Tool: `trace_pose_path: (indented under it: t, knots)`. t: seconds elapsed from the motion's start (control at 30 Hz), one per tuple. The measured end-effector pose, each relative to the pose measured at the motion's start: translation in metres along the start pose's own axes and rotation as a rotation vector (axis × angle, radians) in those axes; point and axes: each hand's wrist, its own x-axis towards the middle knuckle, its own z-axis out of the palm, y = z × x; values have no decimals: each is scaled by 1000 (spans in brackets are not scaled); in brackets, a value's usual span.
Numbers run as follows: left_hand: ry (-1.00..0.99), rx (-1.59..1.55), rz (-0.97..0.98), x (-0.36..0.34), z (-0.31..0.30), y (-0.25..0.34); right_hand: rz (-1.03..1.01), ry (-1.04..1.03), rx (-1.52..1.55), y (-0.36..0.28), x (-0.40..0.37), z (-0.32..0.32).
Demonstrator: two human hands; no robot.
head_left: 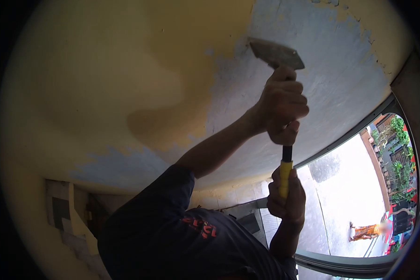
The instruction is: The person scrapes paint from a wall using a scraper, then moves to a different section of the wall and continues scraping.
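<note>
A scraper with a broad grey metal blade (276, 52) and a black and yellow handle (283, 179) is held up across the wall. My left hand (284, 107) is closed around its upper part, just below the blade. Lower down, my right hand (291, 200) grips the yellow section, thumb lying along it. One corner of the blade is at or very near the wall (303, 28), where yellow paint meets a bare pale grey-blue patch; actual contact is hard to tell.
Cracked, peeling paint edges run along the wall's upper right. An opening framed by a dark metal rim (345, 261) shows bright pavement (336, 200), plants (399, 163) and a person in orange clothing (366, 232). Light tiles (233, 196) lie below the wall.
</note>
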Motion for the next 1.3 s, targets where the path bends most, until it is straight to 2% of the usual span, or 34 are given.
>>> trace_pose_path:
  t: [0.2,0.4,0.5,0.77,0.97,1.07,1.3]
  knots:
    - [-10,-26,-26,-11,-4,9,60,-38,63,10,-3,-2]
    - [3,-33,-12,-4,-3,8,-24,-29,-11,2,-5,4]
    - [-12,-28,-32,-12,-5,12,60,-48,63,11,-6,-2]
    - [3,-19,-16,-14,-5,12,63,5,34,11,-7,0]
    - [-13,-3,-23,-7,-3,11,-1,-1,-13,7,-7,-4]
    - [-20,-16,-26,-12,-2,13,51,5,46,9,-8,2]
    - [-74,0,-17,-15,3,12,19,-63,133,22,0,-16]
